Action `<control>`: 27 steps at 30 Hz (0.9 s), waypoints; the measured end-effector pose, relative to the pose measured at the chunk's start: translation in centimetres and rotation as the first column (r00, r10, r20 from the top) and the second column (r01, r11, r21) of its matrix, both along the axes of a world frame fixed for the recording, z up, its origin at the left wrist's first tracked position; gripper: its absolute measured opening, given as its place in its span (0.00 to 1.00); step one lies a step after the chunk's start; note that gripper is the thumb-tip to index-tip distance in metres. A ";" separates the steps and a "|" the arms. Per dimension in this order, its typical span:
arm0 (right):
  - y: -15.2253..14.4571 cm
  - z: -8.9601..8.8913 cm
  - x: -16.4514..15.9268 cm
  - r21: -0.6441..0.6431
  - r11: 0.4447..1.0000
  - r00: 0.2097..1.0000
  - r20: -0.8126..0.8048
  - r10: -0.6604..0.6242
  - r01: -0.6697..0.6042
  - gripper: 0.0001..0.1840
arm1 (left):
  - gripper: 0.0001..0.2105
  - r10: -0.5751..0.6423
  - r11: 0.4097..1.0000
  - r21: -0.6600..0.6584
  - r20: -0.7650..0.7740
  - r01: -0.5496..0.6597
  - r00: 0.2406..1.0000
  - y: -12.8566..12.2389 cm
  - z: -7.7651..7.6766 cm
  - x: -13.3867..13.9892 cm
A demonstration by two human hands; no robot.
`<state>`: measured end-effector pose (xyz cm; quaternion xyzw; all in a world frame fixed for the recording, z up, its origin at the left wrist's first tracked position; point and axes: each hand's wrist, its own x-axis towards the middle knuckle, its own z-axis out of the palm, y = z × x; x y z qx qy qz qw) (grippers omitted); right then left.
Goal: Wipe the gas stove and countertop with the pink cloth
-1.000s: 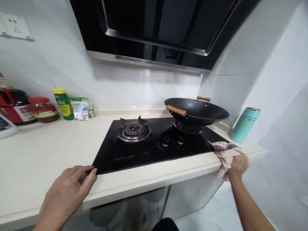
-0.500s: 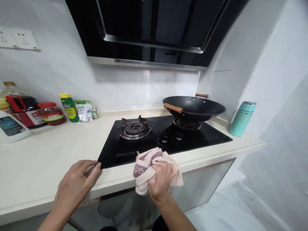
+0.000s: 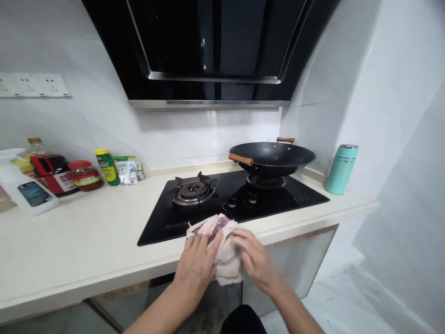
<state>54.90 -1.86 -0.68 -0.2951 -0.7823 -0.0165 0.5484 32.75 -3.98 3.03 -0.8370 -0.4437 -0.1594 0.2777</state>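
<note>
A pale pink cloth (image 3: 227, 264) with a purple pattern is bunched at the counter's front edge, partly hanging over it, just before the gas stove (image 3: 205, 222). My left hand (image 3: 196, 262) holds the cloth from the left, fingers over its top and thumb along the near side. On the right, my right hand (image 3: 255, 260) has its fingertips on the cloth's upper right edge. That hand is slightly blurred, and its fingers are bent around the fabric. Part of the cloth is hidden under both hands.
A black wok (image 3: 273, 160) with wooden handles sits on the right burner; the left burner (image 3: 193, 191) has a bare grate. A teal flask (image 3: 342, 169) stands at the right. Bottles, a red-lidded jar (image 3: 86, 176) and a spray bottle (image 3: 29, 188) line the left. The range hood (image 3: 212, 88) hangs above.
My left hand has left the stove's front-left corner and moved right onto the cloth. My right hand has loosened its bunched grip and shifted to the cloth's right edge. The view has turned slightly.
</note>
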 end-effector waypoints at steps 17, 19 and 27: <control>8.5 -5.5 22.2 0.001 0.652 0.647 -0.115 -0.754 0.759 0.26 | 0.21 -0.107 0.993 -0.056 -0.088 0.102 0.990 5.3 -0.8 17.6; 8.9 -5.9 23.2 0.013 0.666 0.664 -0.097 -0.741 0.746 0.26 | 0.18 -0.139 0.986 -0.109 -0.084 0.130 0.987 6.0 -0.9 21.8; 10.4 -7.7 27.0 0.140 0.699 0.709 -0.036 -0.704 0.701 0.26 | 0.19 -0.231 0.969 -0.111 -0.081 0.222 0.970 7.4 -1.5 28.9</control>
